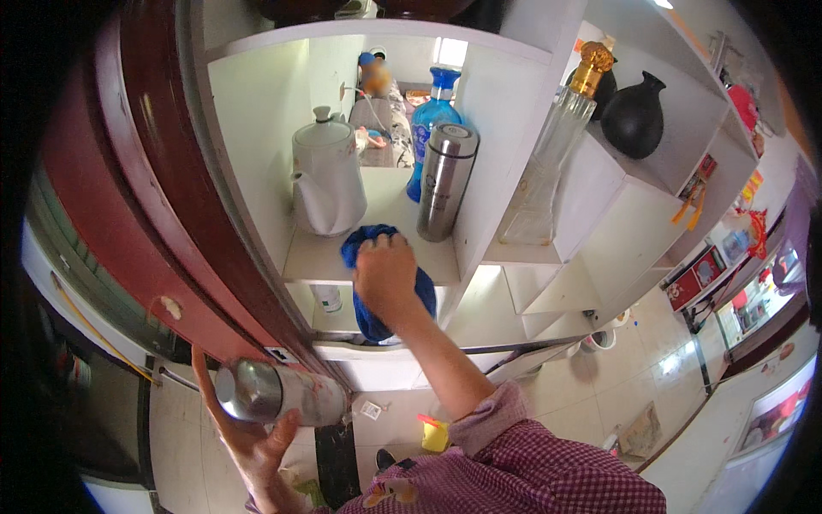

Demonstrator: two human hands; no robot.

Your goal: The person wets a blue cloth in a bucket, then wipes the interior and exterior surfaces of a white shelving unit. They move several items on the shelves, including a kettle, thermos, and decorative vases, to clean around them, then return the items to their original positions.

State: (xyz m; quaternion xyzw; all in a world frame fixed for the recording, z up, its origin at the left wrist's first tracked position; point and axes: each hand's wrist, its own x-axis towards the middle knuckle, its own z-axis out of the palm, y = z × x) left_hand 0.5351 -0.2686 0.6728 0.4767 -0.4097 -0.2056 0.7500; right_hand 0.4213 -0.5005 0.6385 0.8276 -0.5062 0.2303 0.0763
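Clutched in my right hand (386, 276) is a dark blue cloth (424, 295), pressed on the front of a white shelf board (314, 260); part of the cloth hangs over the edge. Behind it on the same shelf stand a white lidded teapot (329, 173), a blue glass bottle (431, 115) and a steel vacuum flask (447, 183). Lower left, my left hand (257, 443) holds a second flask (314, 395), tilted on its side, with a shiny metal cap and a patterned pale body. That flask is away from the shelf, beside the dark red door frame.
A tall clear glass decanter (546, 173) with a gold stopper stands in the compartment to the right. Beyond it is a black vase (634, 117). A small white container (329, 299) sits on the lower shelf. On the floor are a yellow container (435, 435) and a white bucket (598, 340).
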